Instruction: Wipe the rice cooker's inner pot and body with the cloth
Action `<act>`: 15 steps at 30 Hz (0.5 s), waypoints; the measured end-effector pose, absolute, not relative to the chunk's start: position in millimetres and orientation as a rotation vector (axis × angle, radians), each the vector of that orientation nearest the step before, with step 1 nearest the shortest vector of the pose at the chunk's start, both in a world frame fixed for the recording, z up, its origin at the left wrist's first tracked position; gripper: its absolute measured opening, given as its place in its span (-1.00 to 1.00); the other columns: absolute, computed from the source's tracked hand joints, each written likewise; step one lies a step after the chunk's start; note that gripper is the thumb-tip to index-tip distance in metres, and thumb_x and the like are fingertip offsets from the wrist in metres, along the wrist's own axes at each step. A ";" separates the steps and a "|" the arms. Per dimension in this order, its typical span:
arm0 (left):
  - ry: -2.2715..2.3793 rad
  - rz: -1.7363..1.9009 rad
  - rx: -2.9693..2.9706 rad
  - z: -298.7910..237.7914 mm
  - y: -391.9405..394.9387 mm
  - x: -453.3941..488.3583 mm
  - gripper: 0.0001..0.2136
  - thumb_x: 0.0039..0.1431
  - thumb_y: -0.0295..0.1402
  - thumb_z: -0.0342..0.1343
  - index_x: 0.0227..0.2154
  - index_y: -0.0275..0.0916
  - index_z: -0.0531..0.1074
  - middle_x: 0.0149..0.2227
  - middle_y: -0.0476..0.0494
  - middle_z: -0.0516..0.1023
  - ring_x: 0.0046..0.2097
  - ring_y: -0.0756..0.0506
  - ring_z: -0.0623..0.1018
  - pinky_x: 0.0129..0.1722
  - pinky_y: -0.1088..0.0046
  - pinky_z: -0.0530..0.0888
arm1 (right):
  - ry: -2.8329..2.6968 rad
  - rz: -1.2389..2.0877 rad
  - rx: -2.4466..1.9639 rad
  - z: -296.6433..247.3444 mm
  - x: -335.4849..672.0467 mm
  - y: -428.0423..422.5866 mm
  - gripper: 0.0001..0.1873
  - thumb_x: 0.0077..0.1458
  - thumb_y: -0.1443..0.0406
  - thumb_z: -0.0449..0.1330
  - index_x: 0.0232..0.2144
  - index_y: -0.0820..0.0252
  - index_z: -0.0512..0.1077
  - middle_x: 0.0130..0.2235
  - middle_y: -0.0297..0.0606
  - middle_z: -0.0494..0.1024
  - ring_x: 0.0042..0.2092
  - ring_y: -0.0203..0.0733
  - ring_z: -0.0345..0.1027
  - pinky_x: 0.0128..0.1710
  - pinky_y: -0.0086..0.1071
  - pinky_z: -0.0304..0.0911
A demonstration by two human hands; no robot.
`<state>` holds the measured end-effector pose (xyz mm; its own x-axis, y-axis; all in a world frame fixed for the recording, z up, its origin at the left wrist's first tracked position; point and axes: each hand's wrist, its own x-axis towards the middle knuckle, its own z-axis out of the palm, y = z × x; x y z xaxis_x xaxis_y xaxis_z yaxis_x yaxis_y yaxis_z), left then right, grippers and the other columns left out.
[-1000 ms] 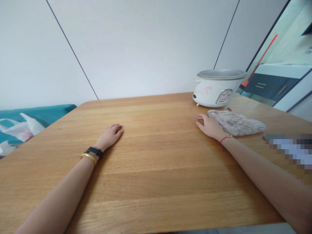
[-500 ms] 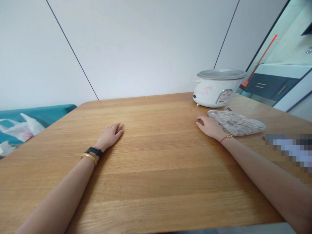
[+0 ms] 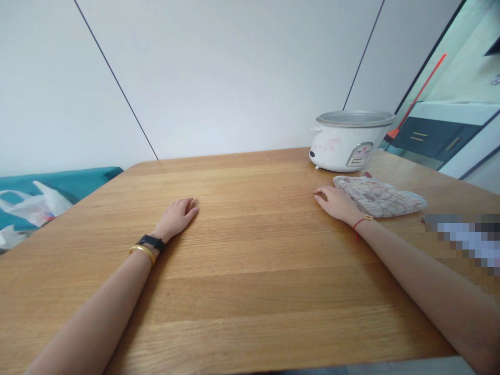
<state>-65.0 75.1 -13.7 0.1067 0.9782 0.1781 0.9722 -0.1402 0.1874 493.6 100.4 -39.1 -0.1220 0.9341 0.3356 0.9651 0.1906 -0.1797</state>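
Note:
My left hand rests palm down on the wooden table, fingers loosely stretched and nothing in them. A black watch band and a gold bangle circle that wrist. On the right, my right hand also lies on the tabletop, open, its fingers slightly curved and holding nothing. Right beside it is a quilted, patterned oven mitt, lying flat; whether the hand touches its edge I cannot tell. Behind the mitt stands a white rice cooker without a lid, its inside mostly hidden.
A pixelated patch hides something at the table's right edge. White plastic bags lie on a teal seat at left. A pale wall rises behind the table. An orange-handled broom leans near dark cabinets.

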 end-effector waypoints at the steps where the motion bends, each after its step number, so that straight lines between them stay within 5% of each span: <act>1: 2.048 0.407 2.320 -13.8 75.0 -64.9 -0.29 0.34 0.05 -0.18 0.27 -0.45 0.35 0.24 -0.46 0.50 0.26 -0.40 0.46 0.31 0.05 0.33 | -2.109 -0.114 -1.780 -38.9 493.8 100.3 -0.64 0.37 0.22 0.03 -0.01 0.24 0.55 0.11 -0.01 0.61 0.15 0.12 0.48 0.25 0.01 0.32; 15: 2.012 0.420 2.348 -16.3 78.6 -69.5 -0.32 0.35 0.06 -0.17 0.22 -0.43 0.41 0.25 -0.45 0.49 0.28 -0.38 0.46 0.35 0.06 0.32 | -2.080 -0.105 -1.800 -37.4 492.3 99.0 -0.60 0.36 0.21 0.05 0.08 0.30 0.50 0.13 0.04 0.59 0.16 0.15 0.47 0.23 0.02 0.32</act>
<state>-69.5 78.6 -16.3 0.1323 0.9731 0.1888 0.9673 -0.1683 0.1895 492.3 99.0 -37.4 -0.1024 0.9369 0.3342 0.9657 0.1742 -0.1924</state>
